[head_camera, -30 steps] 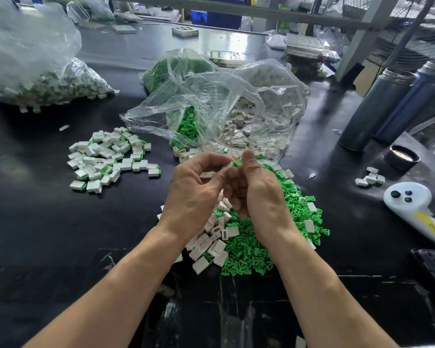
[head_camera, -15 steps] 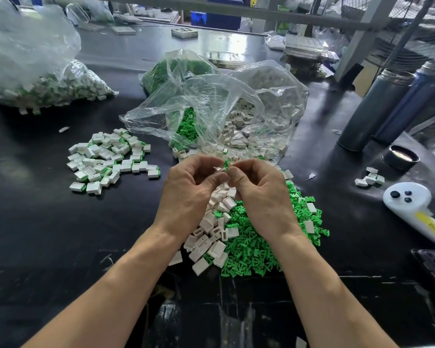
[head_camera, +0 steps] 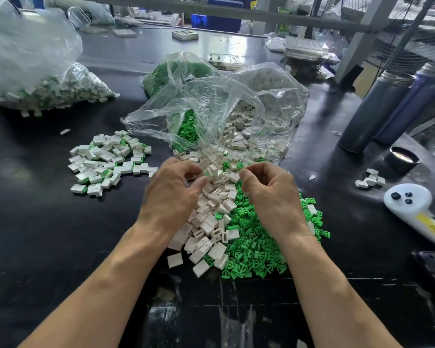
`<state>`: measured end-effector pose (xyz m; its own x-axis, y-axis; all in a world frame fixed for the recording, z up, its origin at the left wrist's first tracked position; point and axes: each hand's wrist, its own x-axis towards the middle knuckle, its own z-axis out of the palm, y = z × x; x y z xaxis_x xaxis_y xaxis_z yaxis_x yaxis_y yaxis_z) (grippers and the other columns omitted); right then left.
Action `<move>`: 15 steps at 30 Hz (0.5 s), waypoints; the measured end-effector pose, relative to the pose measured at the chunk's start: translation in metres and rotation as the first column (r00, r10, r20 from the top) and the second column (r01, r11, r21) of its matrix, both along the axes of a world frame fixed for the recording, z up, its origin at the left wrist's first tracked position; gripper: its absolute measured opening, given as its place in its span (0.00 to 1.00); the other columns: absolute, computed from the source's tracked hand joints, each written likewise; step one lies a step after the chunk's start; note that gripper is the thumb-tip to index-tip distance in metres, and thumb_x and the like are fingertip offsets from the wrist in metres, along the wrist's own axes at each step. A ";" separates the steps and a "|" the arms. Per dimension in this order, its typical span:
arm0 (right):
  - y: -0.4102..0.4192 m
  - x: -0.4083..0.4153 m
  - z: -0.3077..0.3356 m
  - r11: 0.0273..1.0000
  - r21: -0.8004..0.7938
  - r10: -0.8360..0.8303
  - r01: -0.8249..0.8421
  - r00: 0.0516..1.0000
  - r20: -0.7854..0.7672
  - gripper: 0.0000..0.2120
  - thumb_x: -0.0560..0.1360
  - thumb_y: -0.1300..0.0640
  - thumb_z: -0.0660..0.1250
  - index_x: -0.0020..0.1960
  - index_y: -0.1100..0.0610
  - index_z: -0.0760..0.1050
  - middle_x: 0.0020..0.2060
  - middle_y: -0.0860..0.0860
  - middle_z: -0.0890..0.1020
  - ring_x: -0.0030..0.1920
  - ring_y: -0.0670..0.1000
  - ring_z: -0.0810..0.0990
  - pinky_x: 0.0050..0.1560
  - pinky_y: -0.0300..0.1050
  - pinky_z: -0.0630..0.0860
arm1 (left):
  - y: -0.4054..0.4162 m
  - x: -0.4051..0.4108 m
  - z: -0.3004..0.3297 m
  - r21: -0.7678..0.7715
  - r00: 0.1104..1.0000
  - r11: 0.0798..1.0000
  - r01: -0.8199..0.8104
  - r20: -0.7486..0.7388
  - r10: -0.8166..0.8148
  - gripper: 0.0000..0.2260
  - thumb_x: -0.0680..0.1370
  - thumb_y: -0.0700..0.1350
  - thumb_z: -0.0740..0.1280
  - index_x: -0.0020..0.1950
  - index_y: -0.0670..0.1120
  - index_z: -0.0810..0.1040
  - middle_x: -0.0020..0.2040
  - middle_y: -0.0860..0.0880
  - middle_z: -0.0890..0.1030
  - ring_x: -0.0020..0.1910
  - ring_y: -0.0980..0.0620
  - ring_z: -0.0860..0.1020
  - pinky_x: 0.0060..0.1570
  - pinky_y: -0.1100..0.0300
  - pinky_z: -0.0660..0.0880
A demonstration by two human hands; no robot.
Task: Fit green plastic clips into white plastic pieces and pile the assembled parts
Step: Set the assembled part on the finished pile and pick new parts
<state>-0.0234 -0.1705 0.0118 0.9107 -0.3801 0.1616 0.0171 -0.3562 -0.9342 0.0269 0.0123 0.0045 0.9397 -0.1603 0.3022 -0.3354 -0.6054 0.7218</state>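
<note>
Our left hand (head_camera: 172, 194) and right hand (head_camera: 270, 194) hover with fingers curled over boxy white pieces (head_camera: 211, 222) and spiky green clips (head_camera: 256, 249); can't tell what either one grips. Crinkled clear bag (head_camera: 211, 109) behind.

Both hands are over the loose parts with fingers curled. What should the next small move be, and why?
Probably pick up the next pair. The left hand hangs over the white pieces, the right hand over the green clips. Neither visibly holds a part, though the curled fingers could hide one. The assembled parts lie apart to the left.
</note>
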 end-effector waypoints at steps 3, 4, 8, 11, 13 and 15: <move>-0.005 0.001 0.001 0.996 -0.068 -0.063 0.063 0.998 -0.003 0.06 0.80 0.51 0.72 0.45 0.48 0.81 0.36 0.45 0.84 0.34 0.38 0.79 0.34 0.28 0.72 | 0.012 0.009 -0.002 0.131 0.988 0.979 -0.155 0.003 0.156 0.06 0.79 0.51 0.73 0.54 0.51 0.83 0.50 0.53 0.79 0.47 0.54 0.79 0.52 0.56 0.79; -0.006 0.001 0.001 0.993 -0.089 -0.080 0.079 0.997 -0.005 0.06 0.80 0.51 0.72 0.45 0.48 0.81 0.36 0.44 0.84 0.35 0.38 0.79 0.34 0.28 0.72 | 0.015 0.012 -0.003 0.164 0.981 0.967 -0.194 0.003 0.196 0.06 0.79 0.50 0.73 0.53 0.50 0.84 0.51 0.52 0.79 0.48 0.52 0.79 0.52 0.54 0.79; -0.015 0.000 0.002 0.964 -0.225 -0.155 0.138 0.986 -0.056 0.07 0.80 0.48 0.71 0.47 0.50 0.82 0.38 0.43 0.84 0.39 0.43 0.81 0.39 0.38 0.75 | 0.024 0.021 -0.006 0.301 0.958 0.916 -0.265 -0.023 0.284 0.06 0.80 0.50 0.71 0.54 0.50 0.85 0.53 0.48 0.82 0.52 0.46 0.80 0.54 0.49 0.78; -0.021 0.000 0.004 0.935 -0.304 -0.222 0.181 0.969 -0.109 0.08 0.80 0.47 0.70 0.47 0.51 0.82 0.39 0.44 0.83 0.44 0.50 0.82 0.49 0.49 0.80 | 0.029 0.025 -0.008 0.330 0.946 0.896 -0.298 -0.021 0.322 0.06 0.80 0.50 0.71 0.53 0.50 0.85 0.52 0.48 0.83 0.52 0.45 0.81 0.53 0.49 0.79; -0.025 -0.001 0.007 0.910 -0.358 -0.269 0.210 0.955 -0.123 0.08 0.80 0.47 0.70 0.47 0.50 0.83 0.40 0.45 0.84 0.46 0.52 0.83 0.53 0.52 0.81 | 0.032 0.028 -0.009 0.337 0.937 0.884 -0.324 -0.012 0.348 0.06 0.80 0.50 0.71 0.52 0.49 0.86 0.52 0.46 0.84 0.51 0.43 0.81 0.52 0.49 0.78; -0.029 -0.002 0.009 0.887 -0.404 -0.298 0.225 0.946 -0.128 0.06 0.80 0.48 0.70 0.48 0.49 0.83 0.42 0.47 0.85 0.48 0.54 0.83 0.54 0.52 0.80 | 0.034 0.029 -0.009 0.351 0.933 0.872 -0.341 0.011 0.361 0.06 0.80 0.49 0.70 0.51 0.48 0.86 0.52 0.44 0.83 0.51 0.40 0.80 0.51 0.49 0.77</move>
<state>-0.0254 -0.1992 0.0204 0.8137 -0.5517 0.1833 -0.2825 -0.6508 -0.7047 0.0559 0.0462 -0.0047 0.9665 0.0992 0.2368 -0.0217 -0.8875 0.4602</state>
